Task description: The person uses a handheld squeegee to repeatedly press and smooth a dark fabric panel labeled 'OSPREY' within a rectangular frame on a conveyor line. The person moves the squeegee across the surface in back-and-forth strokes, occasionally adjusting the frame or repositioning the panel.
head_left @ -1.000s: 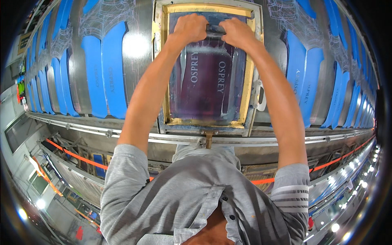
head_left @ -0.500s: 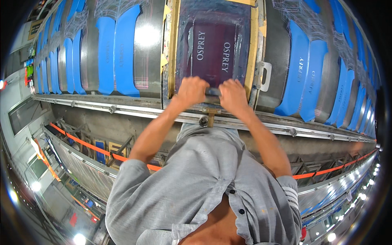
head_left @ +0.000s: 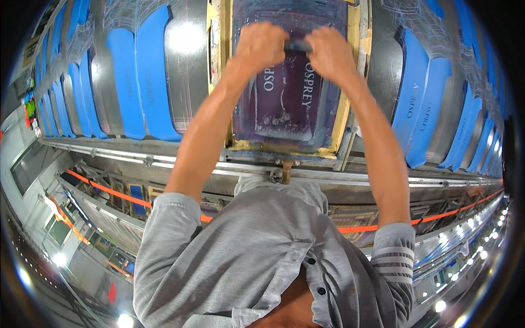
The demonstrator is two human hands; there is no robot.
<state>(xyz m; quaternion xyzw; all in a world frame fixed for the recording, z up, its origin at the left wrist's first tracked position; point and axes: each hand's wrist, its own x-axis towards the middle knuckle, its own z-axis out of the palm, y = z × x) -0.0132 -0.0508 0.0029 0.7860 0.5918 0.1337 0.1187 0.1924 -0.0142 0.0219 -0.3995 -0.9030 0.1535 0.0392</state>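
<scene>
A printing screen (head_left: 240,145) with yellow-taped edges lies on the long table in front of me. Its purple mesh carries pale lettering and streaks of ink near the close end. My left hand (head_left: 262,46) and my right hand (head_left: 331,52) are both closed, side by side, on a dark squeegee (head_left: 297,46) laid across the mesh. Only the squeegee's middle shows between my fists; its blade is hidden. Both arms reach far forward over the screen.
Blue cut fabric pieces (head_left: 145,82) lie flat on the table to the left, with more blue pieces (head_left: 426,98) to the right. A metal rail (head_left: 208,167) runs along the near table edge. Behind me, an orange strip (head_left: 355,228) borders another long table.
Both hands have pushed the squeegee away from me, from the screen's near end toward its far part. My arms are more stretched, and the near mesh is now uncovered.
</scene>
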